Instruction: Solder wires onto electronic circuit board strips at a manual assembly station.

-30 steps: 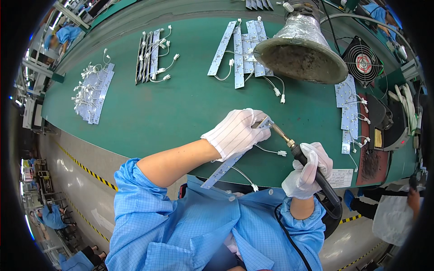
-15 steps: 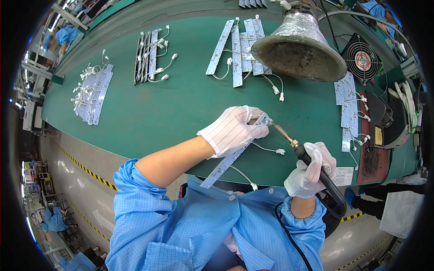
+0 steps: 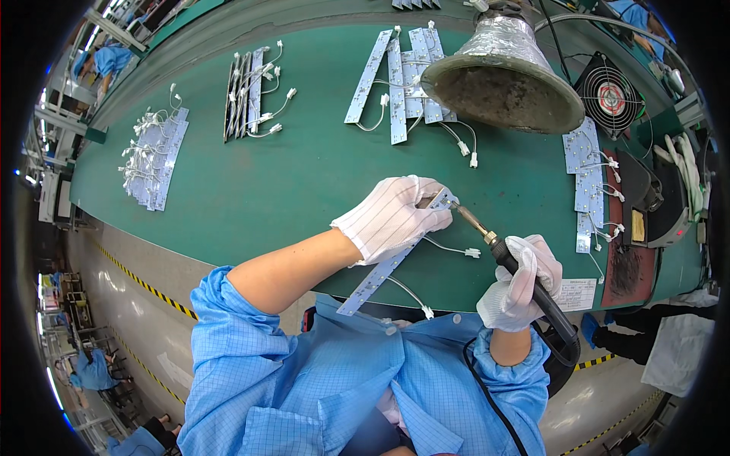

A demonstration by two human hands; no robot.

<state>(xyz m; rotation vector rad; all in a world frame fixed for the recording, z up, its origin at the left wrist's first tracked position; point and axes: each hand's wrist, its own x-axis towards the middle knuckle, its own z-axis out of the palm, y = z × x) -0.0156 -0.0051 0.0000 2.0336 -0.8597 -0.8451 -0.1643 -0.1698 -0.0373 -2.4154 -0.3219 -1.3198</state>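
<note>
My gloved left hand (image 3: 399,219) grips a narrow white LED strip board (image 3: 378,280) near its upper end. The board slants down toward my body, and two white wires with plug connectors (image 3: 472,253) hang off its right side. In my gloved right hand (image 3: 522,285) is a soldering iron (image 3: 549,308) with a black handle, its cable running down past my sleeve. The iron's tip meets or nearly meets the board's upper end, just beyond my left fingertips; exact contact is too small to make out.
Stacked LED boards with wires lie at the left (image 3: 156,163), upper left (image 3: 247,95), top middle (image 3: 407,83) and right (image 3: 584,182) of the green bench (image 3: 266,197). A fume hood (image 3: 502,83) overhangs the back. A fan (image 3: 610,99) and soldering iron stand (image 3: 646,201) sit right.
My right hand and the soldering iron have shifted slightly up and left, bringing the tip closer to the board's end. My left hand and the board have barely moved.
</note>
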